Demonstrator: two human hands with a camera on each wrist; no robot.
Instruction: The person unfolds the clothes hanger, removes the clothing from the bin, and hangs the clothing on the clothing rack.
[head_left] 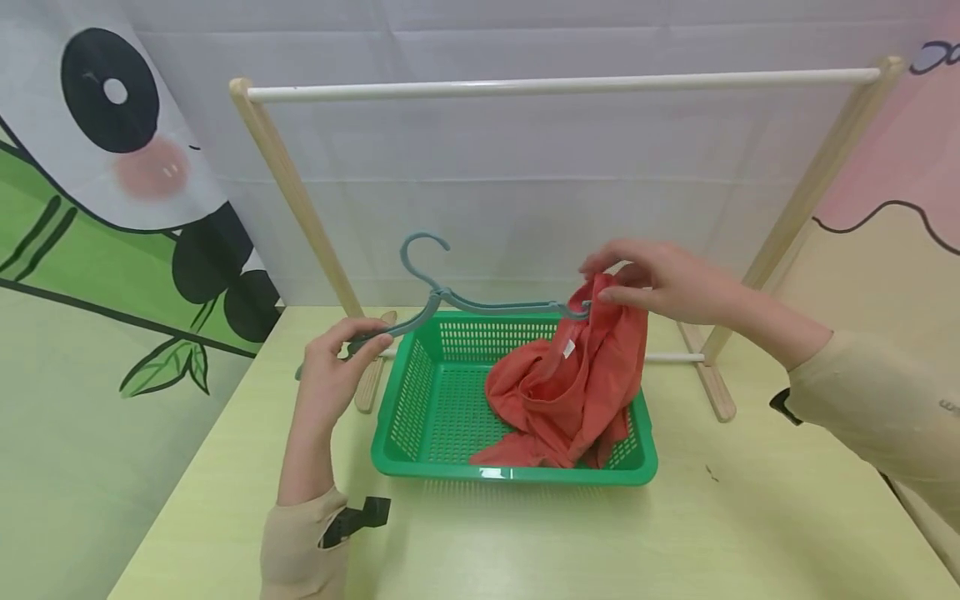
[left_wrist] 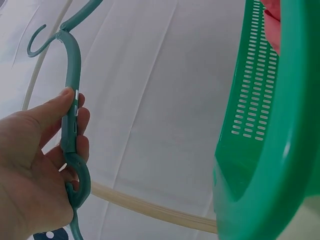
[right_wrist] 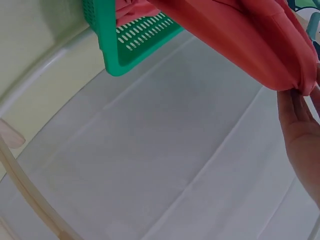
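Note:
My left hand grips one arm of a blue-green plastic hanger, thumb on one side and fingers curled behind it in the left wrist view. The hook points up, and the hanger's far end meets the red garment at its raised edge. With my right hand I pinch that edge, lifting it above the basket. The garment's lower folds lie in the right half of a green plastic basket. A small white tag shows on the cloth. In the right wrist view the red cloth hangs from my fingertips.
Behind the basket stands a rack with a white rail and wooden posts. A pale yellow table carries it all. A white cloth backdrop hangs behind, with a printed cartoon panel at left.

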